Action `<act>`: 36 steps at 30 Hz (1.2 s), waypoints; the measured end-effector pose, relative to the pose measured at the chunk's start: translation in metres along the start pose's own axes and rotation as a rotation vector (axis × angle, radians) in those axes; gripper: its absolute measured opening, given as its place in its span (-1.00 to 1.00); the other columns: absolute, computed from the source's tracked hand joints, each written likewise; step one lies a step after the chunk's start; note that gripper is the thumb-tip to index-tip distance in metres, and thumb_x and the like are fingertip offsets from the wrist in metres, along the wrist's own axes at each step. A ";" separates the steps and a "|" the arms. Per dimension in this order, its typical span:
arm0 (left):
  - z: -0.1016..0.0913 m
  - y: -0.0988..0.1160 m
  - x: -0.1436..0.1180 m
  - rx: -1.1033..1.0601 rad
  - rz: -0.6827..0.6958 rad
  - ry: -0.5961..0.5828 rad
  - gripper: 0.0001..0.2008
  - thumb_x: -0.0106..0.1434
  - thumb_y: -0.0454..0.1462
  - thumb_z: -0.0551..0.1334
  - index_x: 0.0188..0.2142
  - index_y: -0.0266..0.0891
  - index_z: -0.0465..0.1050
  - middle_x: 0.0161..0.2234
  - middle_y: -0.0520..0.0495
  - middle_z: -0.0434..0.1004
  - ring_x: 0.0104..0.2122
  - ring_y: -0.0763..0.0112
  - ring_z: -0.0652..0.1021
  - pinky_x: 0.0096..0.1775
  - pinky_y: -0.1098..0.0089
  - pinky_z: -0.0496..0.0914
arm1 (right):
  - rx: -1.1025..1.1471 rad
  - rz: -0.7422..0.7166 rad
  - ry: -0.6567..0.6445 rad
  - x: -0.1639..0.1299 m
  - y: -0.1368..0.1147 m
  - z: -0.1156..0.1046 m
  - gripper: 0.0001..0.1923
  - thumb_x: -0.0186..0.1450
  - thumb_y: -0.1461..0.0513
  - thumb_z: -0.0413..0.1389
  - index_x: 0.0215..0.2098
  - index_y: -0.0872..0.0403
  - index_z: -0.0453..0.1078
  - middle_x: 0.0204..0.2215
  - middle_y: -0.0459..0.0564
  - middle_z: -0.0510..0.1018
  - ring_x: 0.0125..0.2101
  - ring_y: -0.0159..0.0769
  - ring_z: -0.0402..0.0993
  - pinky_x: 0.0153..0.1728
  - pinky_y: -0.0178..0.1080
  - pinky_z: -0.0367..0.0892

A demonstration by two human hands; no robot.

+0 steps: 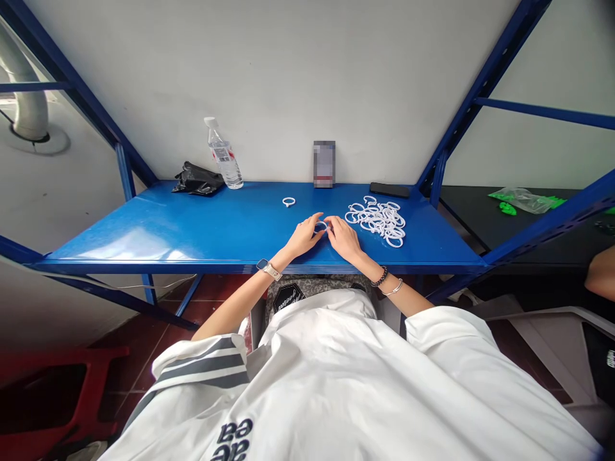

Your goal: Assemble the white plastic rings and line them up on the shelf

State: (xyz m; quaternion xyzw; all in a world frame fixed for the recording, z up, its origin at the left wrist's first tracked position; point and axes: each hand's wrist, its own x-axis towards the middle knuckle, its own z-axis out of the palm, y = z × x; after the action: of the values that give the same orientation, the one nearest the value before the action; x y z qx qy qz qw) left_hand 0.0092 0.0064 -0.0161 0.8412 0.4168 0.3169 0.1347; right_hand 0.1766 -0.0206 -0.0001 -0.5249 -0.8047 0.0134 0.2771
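White wall backs a blue shelf point(202, 230) set in a blue steel frame point(485, 80), with a second, dark shelf point(528, 230) to the right carrying a clear bag point(523, 200) of green parts. Below, the person's white shirt point(346, 371) fills the near view, and a red stool point(57, 390) stands on the floor at the left. Along the back of the blue shelf sit a crumpled black bag point(196, 179), a water bottle point(223, 153) just beside it, a small box point(323, 164) against the wall and a dark phone point(389, 189). A pile of white rings point(379, 221) lies right of the hands, just beside them. The left hand point(303, 235) and right hand point(343, 237) meet at the shelf's middle, fingertips pinched together on a single ring point(322, 225) held between them just above the surface. One more ring, the loose ring point(289, 202), lies alone behind the left hand, apart from the pile.
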 end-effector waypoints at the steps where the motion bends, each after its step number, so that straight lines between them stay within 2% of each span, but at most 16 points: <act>1: 0.000 -0.001 0.001 -0.021 0.011 0.016 -0.52 0.36 -0.29 0.13 0.24 -0.24 0.10 0.12 -0.30 0.45 0.13 0.12 0.48 0.10 0.10 0.37 | 0.010 0.000 0.005 0.000 0.000 0.000 -0.74 0.41 0.35 -0.07 0.03 0.07 0.31 -0.05 0.13 0.54 -0.06 -0.11 0.47 -0.20 -0.18 0.37; 6: -0.001 0.000 0.000 -0.038 -0.003 0.061 -0.46 0.29 -0.30 0.24 0.22 -0.26 0.13 0.03 -0.25 0.51 0.01 0.20 0.55 0.01 0.21 0.43 | 0.041 0.000 0.018 0.001 0.002 0.002 -0.71 0.40 0.35 -0.07 0.06 0.08 0.30 -0.06 0.14 0.55 -0.06 -0.11 0.48 -0.20 -0.19 0.39; 10: -0.004 0.004 0.000 -0.033 -0.004 0.063 -0.44 0.27 -0.34 0.25 0.22 -0.25 0.14 0.06 -0.25 0.49 0.10 0.17 0.50 0.03 0.23 0.42 | 0.044 0.017 0.010 0.001 0.001 0.001 -0.69 0.40 0.36 -0.05 0.09 0.11 0.30 -0.04 0.14 0.55 -0.05 -0.11 0.49 -0.17 -0.18 0.39; 15: -0.007 0.008 0.000 -0.013 -0.027 0.079 -0.46 0.26 -0.38 0.25 0.21 -0.22 0.18 0.07 -0.22 0.50 0.10 0.17 0.50 0.08 0.19 0.40 | 0.043 0.036 -0.003 0.002 0.001 0.001 -0.67 0.41 0.34 -0.04 0.13 0.15 0.29 -0.01 0.17 0.53 -0.02 -0.09 0.48 -0.15 -0.17 0.39; 21: -0.008 0.011 0.000 -0.009 -0.046 0.125 -0.48 0.26 -0.37 0.26 0.18 -0.20 0.22 0.09 -0.21 0.48 0.05 0.21 0.52 0.04 0.23 0.43 | 0.015 0.018 0.029 0.001 0.006 0.005 -0.75 0.46 0.26 -0.09 -0.07 0.08 0.41 -0.12 0.13 0.58 -0.10 -0.09 0.47 -0.22 -0.19 0.36; 29: -0.009 0.012 -0.001 0.035 -0.062 0.149 -0.54 0.26 -0.27 0.31 0.13 -0.18 0.29 0.11 -0.19 0.44 0.01 0.19 0.54 0.01 0.23 0.44 | 0.014 -0.002 0.015 0.001 0.008 0.005 -0.70 0.48 0.25 -0.13 -0.05 0.06 0.43 -0.09 0.12 0.59 -0.08 -0.09 0.47 -0.19 -0.17 0.35; 36: -0.011 0.015 -0.002 0.050 -0.078 0.148 -0.55 0.26 -0.18 0.33 0.09 -0.21 0.32 0.01 -0.15 0.49 -0.17 0.26 0.57 -0.14 0.31 0.43 | 0.008 0.021 -0.018 0.002 0.004 0.002 -0.70 0.47 0.31 -0.12 -0.01 0.08 0.41 -0.05 0.10 0.59 -0.05 -0.11 0.48 -0.16 -0.19 0.34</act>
State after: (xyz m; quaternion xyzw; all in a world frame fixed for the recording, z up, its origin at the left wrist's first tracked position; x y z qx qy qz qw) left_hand 0.0106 -0.0043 -0.0017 0.8017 0.4658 0.3625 0.0946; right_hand 0.1789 -0.0166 -0.0019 -0.5320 -0.8015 0.0243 0.2720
